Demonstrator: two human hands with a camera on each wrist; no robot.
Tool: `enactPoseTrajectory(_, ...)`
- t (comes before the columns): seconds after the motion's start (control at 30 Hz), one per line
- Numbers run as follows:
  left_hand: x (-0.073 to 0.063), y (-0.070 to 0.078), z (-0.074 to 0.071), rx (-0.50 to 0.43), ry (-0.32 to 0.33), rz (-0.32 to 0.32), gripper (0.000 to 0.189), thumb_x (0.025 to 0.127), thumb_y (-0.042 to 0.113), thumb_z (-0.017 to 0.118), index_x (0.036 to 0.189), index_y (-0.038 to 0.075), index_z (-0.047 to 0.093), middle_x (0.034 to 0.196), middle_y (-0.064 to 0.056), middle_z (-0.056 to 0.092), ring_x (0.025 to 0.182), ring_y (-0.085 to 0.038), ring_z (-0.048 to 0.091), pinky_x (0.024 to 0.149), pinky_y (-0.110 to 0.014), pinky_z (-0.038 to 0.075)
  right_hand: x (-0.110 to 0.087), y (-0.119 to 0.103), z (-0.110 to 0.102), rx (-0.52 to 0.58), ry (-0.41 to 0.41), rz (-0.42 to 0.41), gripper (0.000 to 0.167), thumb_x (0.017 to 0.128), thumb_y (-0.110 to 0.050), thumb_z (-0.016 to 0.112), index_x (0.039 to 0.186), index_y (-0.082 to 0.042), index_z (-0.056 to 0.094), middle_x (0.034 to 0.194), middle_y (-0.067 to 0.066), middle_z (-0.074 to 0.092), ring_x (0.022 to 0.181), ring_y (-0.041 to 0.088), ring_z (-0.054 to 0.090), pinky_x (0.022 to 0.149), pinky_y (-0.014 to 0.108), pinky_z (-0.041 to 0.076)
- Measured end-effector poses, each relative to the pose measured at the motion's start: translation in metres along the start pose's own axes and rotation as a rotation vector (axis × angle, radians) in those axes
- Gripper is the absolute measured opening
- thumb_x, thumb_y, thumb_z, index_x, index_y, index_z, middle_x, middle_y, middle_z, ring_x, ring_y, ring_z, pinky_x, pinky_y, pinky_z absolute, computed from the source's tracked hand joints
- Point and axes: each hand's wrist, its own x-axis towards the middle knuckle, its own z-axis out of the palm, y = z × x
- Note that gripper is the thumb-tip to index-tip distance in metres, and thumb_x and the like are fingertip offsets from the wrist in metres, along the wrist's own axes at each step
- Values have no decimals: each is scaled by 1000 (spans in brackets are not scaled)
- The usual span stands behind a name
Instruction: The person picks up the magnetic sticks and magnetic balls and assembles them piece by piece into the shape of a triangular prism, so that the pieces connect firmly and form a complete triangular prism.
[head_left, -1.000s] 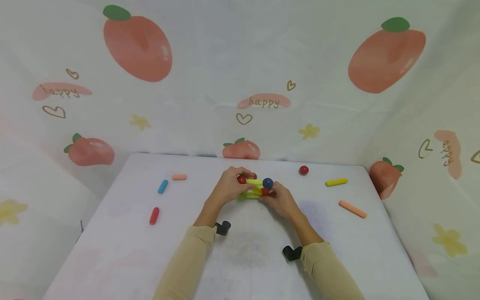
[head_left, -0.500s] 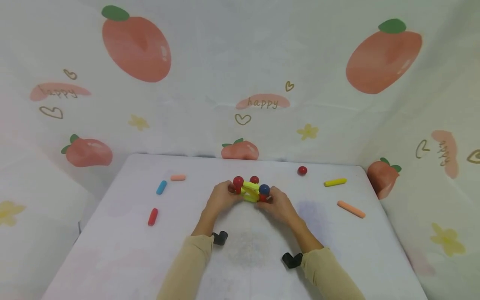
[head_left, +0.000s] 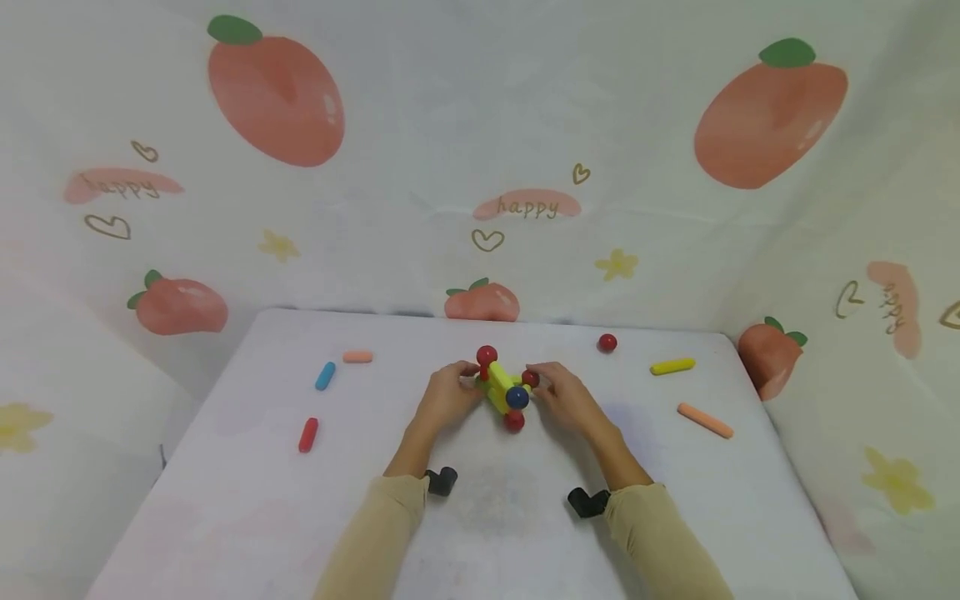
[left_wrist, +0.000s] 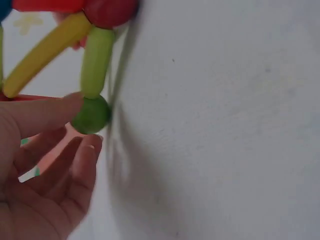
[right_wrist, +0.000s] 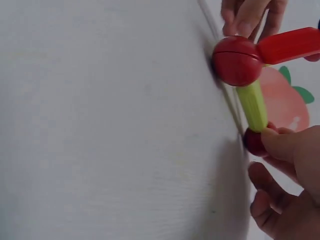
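A ball-and-rod construction toy (head_left: pixel 501 378) stands on the white table between both hands. It joins red, yellow and lime rods with coloured balls. The blue ball (head_left: pixel 517 397) sits on top at the front, above a red ball (head_left: pixel 514 421) low down. Another red ball (head_left: pixel 487 356) tops the rear left corner. My left hand (head_left: pixel 448 398) pinches the green ball (left_wrist: pixel 91 116) at a low corner, the thumb against it. On the opposite side, my right hand (head_left: pixel 566 404) pinches a low red ball (right_wrist: pixel 255 142) between thumb and fingers. In the head view, the green ball is mostly hidden.
At left lie a blue rod (head_left: pixel 325 376), a short orange rod (head_left: pixel 357 357) and a red rod (head_left: pixel 308 435). A loose red ball (head_left: pixel 607 342), a yellow rod (head_left: pixel 672 367) and a longer orange rod (head_left: pixel 705 420) lie at right. A patterned cloth hangs behind.
The toy has turned, its blue ball swinging from the right toward the front. My left hand has come down from its top to the low green ball; my right hand has shifted to a red ball.
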Motion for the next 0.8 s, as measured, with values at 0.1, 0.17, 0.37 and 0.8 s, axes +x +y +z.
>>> enactPoseTrajectory(0.1, -13, 2, 0, 45, -64, -12, 57, 83, 21, 84, 134, 10, 62, 127, -7, 69, 107, -24, 65, 99, -45, 55, -2, 4, 3, -23, 35, 36, 40, 98, -17, 68, 138, -16, 61, 135, 7, 63, 118, 25, 61, 106, 47, 53)
enactPoseTrajectory(0.17, -23, 3, 0, 75, -117, -36, 60, 81, 27, 86, 133, 11, 62, 121, -6, 70, 108, -23, 64, 99, -45, 55, -5, 5, 4, -34, 71, 49, 37, 96, -18, 71, 132, -16, 65, 128, 5, 65, 110, 23, 62, 100, 45, 55)
enactPoseTrajectory(0.37, -41, 4, 9, 88, -169, -13, 51, 80, 33, 87, 121, 10, 67, 104, -2, 72, 96, -19, 64, 89, -41, 56, -17, 1, 6, -52, 88, 109, 33, 89, -26, 80, 118, -17, 67, 114, 1, 67, 92, 18, 57, 84, 34, 55)
enactPoseTrajectory(0.8, -1, -1, 12, 61, 35, 72, 35, 87, 18, 81, 120, 10, 72, 116, -8, 76, 104, -24, 72, 99, -46, 55, -21, -14, 12, 68, 86, 161, 29, 94, -32, 74, 113, -11, 68, 102, 5, 70, 84, 20, 58, 74, 31, 54)
